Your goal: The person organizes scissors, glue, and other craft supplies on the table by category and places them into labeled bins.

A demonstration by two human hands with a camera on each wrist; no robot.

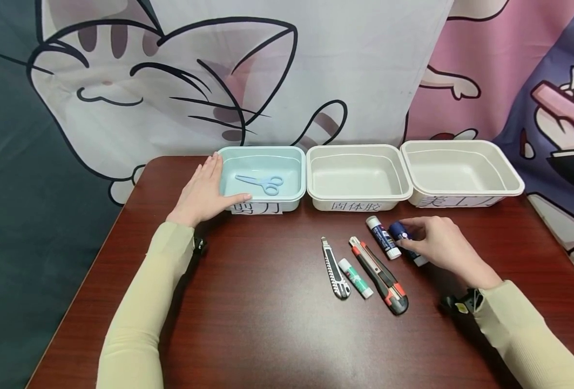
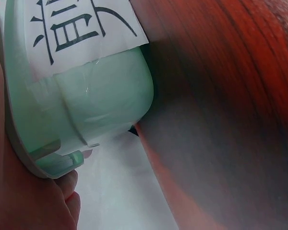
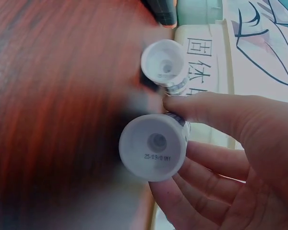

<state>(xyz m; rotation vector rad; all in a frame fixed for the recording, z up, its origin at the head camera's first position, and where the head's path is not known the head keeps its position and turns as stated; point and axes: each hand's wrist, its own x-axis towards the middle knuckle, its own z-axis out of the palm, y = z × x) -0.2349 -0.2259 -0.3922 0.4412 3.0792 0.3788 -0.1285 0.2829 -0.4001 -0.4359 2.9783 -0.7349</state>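
My left hand (image 1: 204, 192) rests on the left side of a light blue bin (image 1: 291, 202), fingers stretched along its rim and thumb over the front edge. Blue scissors (image 1: 270, 189) lie inside that bin. On the right, my right hand (image 1: 442, 246) pinches a glue stick (image 1: 398, 231) with a dark blue cap between thumb and fingers; its white base (image 3: 152, 148) faces the right wrist camera. Just left of it lies a second blue glue stick (image 1: 383, 237). A green glue stick (image 1: 356, 278) lies between a silver-black utility knife (image 1: 335, 270) and a red-black utility knife (image 1: 380, 276).
Two cream bins, a middle one (image 1: 359, 199) and a right one (image 1: 466, 193), stand beside the blue bin along the back of the brown table (image 1: 267, 313). Each bin bears a handwritten label. A cartoon-printed cloth (image 1: 364, 65) hangs behind the table.
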